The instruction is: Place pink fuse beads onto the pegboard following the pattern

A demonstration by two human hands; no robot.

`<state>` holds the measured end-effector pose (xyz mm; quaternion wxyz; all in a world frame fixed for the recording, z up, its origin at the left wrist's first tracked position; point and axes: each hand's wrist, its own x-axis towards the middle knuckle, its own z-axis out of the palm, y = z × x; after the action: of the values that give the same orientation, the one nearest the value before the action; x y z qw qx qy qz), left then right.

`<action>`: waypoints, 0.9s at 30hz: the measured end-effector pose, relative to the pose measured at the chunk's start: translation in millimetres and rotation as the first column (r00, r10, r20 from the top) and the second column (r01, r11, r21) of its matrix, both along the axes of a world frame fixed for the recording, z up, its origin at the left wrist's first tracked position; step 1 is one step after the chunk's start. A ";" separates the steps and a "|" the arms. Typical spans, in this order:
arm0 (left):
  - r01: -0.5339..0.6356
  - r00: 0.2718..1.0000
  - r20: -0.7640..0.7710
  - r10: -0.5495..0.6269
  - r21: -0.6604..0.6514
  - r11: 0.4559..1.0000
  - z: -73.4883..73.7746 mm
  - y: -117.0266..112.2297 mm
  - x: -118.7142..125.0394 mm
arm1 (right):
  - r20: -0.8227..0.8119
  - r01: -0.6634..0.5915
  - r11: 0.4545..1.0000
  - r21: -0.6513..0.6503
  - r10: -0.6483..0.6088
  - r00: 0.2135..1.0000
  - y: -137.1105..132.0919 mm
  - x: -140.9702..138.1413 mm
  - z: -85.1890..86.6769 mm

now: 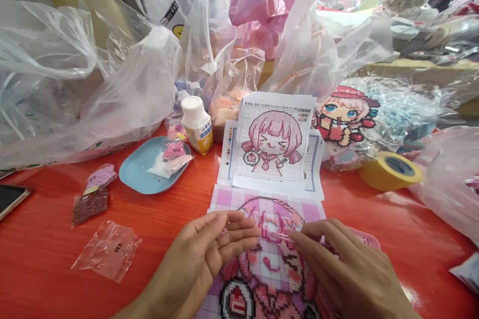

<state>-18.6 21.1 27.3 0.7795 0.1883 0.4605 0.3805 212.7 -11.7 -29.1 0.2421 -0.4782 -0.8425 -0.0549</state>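
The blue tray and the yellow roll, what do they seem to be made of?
Blue tray: probably plastic, smooth with a soft sheen, given its even colour and thin rounded rim. Yellow roll: likely paper tape, matte, a thick ring with a hollow centre.

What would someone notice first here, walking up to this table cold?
The half-made pink bead picture at bottom centre of the bright red table catches the eye first, with the left hand open and the right hand over it. Just behind lies a printed pattern sheet of a pink-haired figure. Crumpled clear plastic bags crowd the back.
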 end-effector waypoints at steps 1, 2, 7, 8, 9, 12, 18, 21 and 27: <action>-0.001 1.000 -0.001 0.001 -0.003 1.000 -0.1 -0.1 -0.1 | -0.001 -0.003 1.000 -0.003 0.003 1.000 0.5 -0.2 0.5; -0.001 1.000 -0.001 0.001 -0.003 1.000 -0.2 -0.1 -0.2 | 0.002 -0.004 1.000 -0.007 0.005 1.000 1.0 -0.6 1.3; 0.000 1.000 0.006 0.000 0.000 1.000 -0.6 -0.2 -0.7 | 0.019 -0.002 1.000 0.022 0.001 1.000 3.0 -2.5 5.8; 0.000 1.000 0.004 0.000 0.000 1.000 -0.7 -0.3 -0.5 | 0.020 0.001 1.000 0.030 -0.001 1.000 3.1 -2.7 6.2; 0.000 1.000 0.004 0.000 -0.001 1.000 -0.8 -0.3 -0.3 | 0.023 0.001 0.999 0.037 -0.002 1.000 3.0 -2.8 6.3; -0.002 1.000 0.002 0.002 -0.007 1.000 -1.4 -0.4 0.2 | 0.032 0.001 0.999 0.040 -0.002 0.999 2.4 -2.8 5.9; -0.010 1.000 -0.004 0.010 0.003 1.000 -2.3 0.1 -1.4 | 0.049 -0.021 0.999 0.033 0.020 0.999 4.0 -1.2 5.6; -0.019 0.999 0.030 0.020 -0.011 1.000 -2.0 0.4 -0.9 | 0.043 -0.051 0.998 0.043 0.050 0.998 4.8 1.8 6.4; 0.029 0.974 0.227 0.000 -0.127 0.992 -4.2 -4.3 4.3 | -0.059 -0.025 0.993 0.116 0.032 0.998 -4.7 1.5 11.6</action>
<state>-14.3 16.8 23.1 0.8403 0.0963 0.3908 0.3632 214.2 -16.3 -17.4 0.2954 -0.4528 -0.8369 -0.0853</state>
